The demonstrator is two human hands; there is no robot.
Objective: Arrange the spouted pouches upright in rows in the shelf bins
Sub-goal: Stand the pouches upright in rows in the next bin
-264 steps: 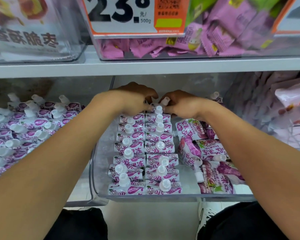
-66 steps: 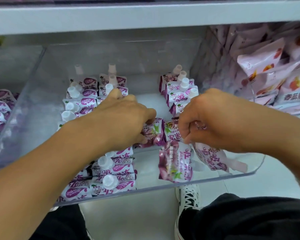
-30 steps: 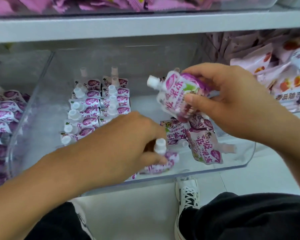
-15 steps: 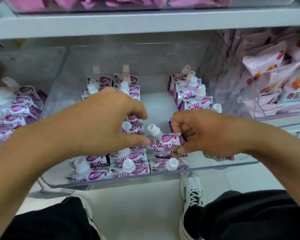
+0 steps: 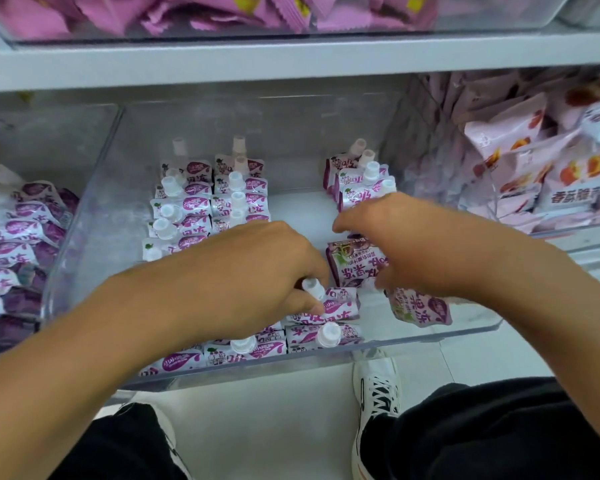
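Two hands (image 5: 257, 271) (image 5: 406, 244) among spouted pouches (image 5: 326, 306).

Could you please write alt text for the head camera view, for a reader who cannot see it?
Two bare hands reach into a clear shelf bin of purple-and-white spouted pouches: the left hand holds one pouch by its cap, while the right hand reaches among loose pouches. Upright rows fill the bin's left side.
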